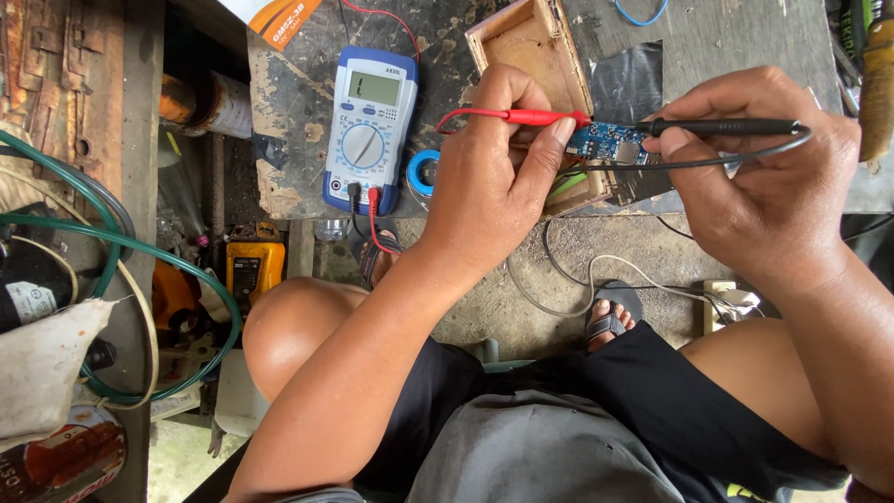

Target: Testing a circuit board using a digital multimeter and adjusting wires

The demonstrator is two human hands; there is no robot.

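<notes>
My left hand (494, 177) pinches a red test probe (521, 116), its tip resting on a small blue circuit board (607, 142). My right hand (759, 172) grips a black test probe (722, 126), whose tip touches the same board from the right. The board lies at the front edge of a worn workbench (717, 42), partly hidden by my fingers. Red and black leads run to a blue and white digital multimeter (371, 126) lying flat on the bench to the left of my left hand.
A shallow wooden box (526, 47) sits behind my left hand and a blue tape roll (424, 172) beside the meter. Green hoses (121, 251), a yellow device (253, 265) and clutter fill the floor at left. My knees and a sandalled foot (610, 312) are below.
</notes>
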